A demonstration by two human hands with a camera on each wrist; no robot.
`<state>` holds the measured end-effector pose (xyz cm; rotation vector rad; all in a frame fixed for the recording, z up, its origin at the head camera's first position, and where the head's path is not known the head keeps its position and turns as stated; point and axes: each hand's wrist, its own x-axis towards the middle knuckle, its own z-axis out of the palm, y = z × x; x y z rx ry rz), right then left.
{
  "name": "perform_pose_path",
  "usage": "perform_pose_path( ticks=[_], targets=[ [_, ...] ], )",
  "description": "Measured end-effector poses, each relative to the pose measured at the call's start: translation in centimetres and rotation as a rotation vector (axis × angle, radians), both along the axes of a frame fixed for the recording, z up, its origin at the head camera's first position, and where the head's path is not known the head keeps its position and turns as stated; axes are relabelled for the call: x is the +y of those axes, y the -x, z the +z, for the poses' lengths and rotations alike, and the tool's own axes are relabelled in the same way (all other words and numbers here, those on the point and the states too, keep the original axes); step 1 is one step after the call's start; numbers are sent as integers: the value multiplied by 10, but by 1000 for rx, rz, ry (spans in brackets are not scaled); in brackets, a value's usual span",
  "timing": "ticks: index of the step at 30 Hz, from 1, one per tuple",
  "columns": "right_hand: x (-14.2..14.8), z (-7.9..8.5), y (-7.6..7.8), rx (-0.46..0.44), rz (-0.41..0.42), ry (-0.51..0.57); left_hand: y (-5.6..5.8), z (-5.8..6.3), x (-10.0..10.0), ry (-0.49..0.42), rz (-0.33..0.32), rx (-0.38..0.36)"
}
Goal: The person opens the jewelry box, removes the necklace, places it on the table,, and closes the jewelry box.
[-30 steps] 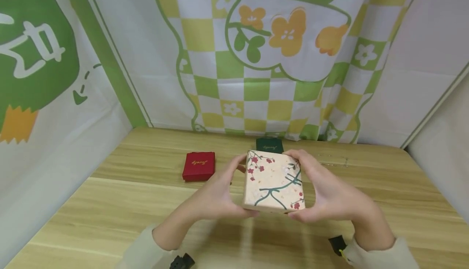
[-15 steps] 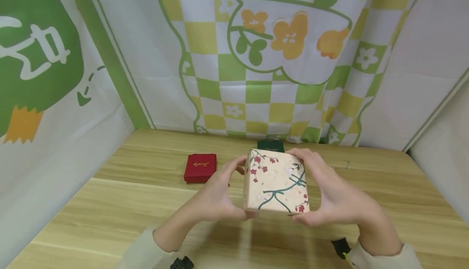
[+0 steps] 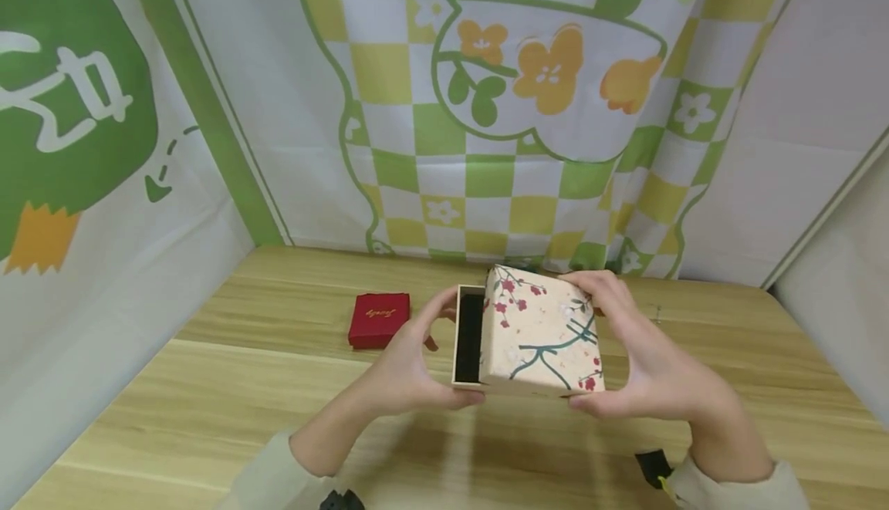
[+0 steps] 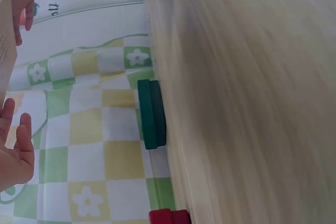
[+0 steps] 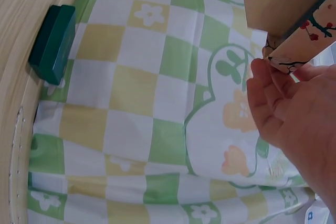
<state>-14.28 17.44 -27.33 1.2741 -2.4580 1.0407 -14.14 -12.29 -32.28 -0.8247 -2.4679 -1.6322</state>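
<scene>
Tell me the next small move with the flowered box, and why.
Probably draw the floral cover rightward with the right grip while the left grip steadies the tray: only a strip of dark interior shows, and the cover overlaps the rest.

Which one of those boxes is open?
The cream flowered box in the left hand and right hand: its dark inside shows. The red box and green box on the table have lids on.

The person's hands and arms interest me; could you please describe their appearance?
The left hand and right hand are ungloved. The left sleeve and right sleeve are plain pale beige. A black fitting shows by the left one, a black piece with a yellow cord by the right.
</scene>
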Motion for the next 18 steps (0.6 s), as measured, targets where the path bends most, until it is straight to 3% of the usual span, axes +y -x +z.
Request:
perform_pose_path(
  ticks=[4,8,12,18],
  targets=[
    [9,2,0,9,33,29,1,1,-2,-14,0,2],
    [13,4,0,-15,25,-16,2,1,-3,-13,-1,-11],
    [13,6,2,-35,0,-126,1,1,-2,10,13,-32],
    [7,11,5,27,-92,-364,0,-1,0,37,55,-50]
  ],
)
